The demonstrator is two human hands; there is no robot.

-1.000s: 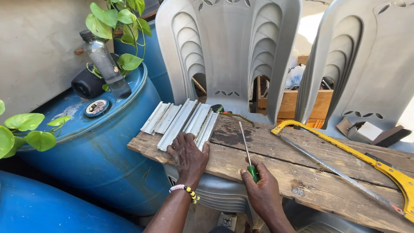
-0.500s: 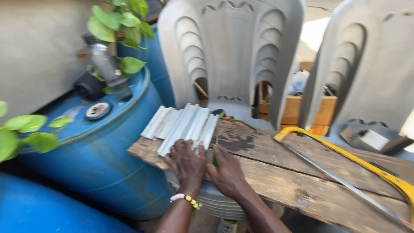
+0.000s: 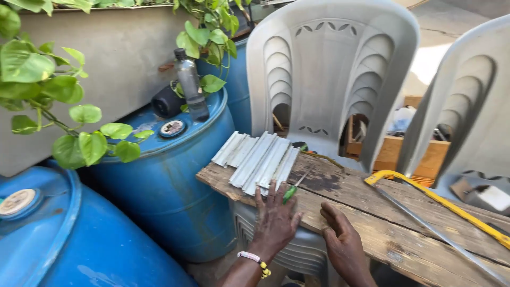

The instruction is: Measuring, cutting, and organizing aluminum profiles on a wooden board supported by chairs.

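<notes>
Screwdriver [image 3: 294, 189] with green handle lying on plank [image 3: 372, 212], just beside metal strips [image 3: 257, 159], tip toward chair [image 3: 329, 74]. Left hand [image 3: 273, 220] flat, fingers spread, touching handle end; nothing grasped. Right hand [image 3: 340, 239] loosely curled on plank, empty. Hacksaw [image 3: 435, 204] well right of strips. Advisable: pin strips flat before lifting tool.

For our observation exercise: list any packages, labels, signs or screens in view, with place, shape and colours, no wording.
Grey spray bottle: upright on the blue barrel, dark cap, no clear label.
Round bung cap: barrel lid, pale disc with markings.
Wooden crate: behind the grey chairs.
No signs or screens.
</notes>
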